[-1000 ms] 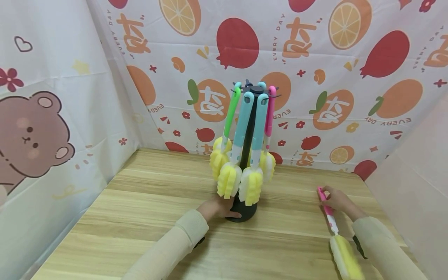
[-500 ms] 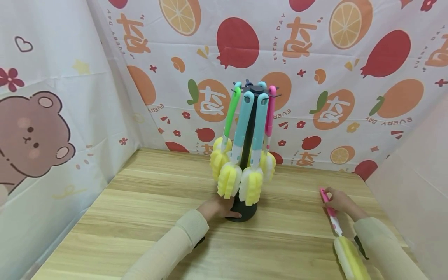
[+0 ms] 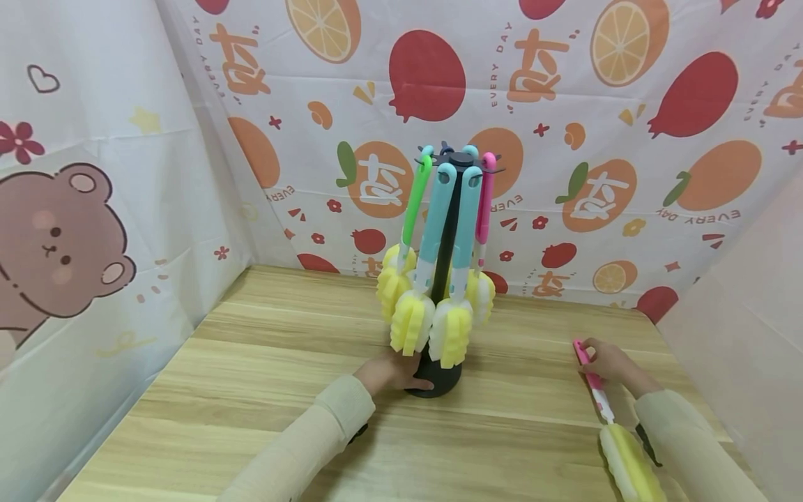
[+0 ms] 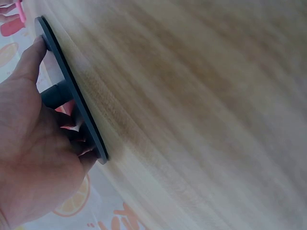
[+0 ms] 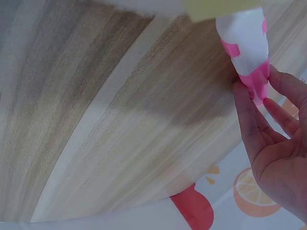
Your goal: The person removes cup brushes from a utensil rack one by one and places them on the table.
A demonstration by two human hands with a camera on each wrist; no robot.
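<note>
A black stand (image 3: pixel 442 279) rises from the table, hung with several sponge bottle brushes with blue, green and pink handles and yellow-and-white heads. My left hand (image 3: pixel 395 369) grips low on its round base (image 4: pixel 72 91); in the left wrist view the thumb lies on the rim and the other fingers curl past the post. Off to the right, my right hand (image 3: pixel 608 361) pinches the pink handle of another sponge bottle brush (image 3: pixel 592 380) between thumb and fingertips. That brush's yellow-and-white head (image 3: pixel 627 464) points toward me, partly cut off by the frame's bottom edge.
The wooden table (image 3: pixel 263 362) has a light grain. A patterned cloth (image 3: pixel 326 139) printed with fruit closes off the back, and one with a bear (image 3: pixel 56 244) hangs at the left. A pale wall (image 3: pixel 740 335) borders the right side.
The bottle brush in my right hand has shifted slightly right and toward me, mostly in the first half second. My left hand and the stand look the same.
</note>
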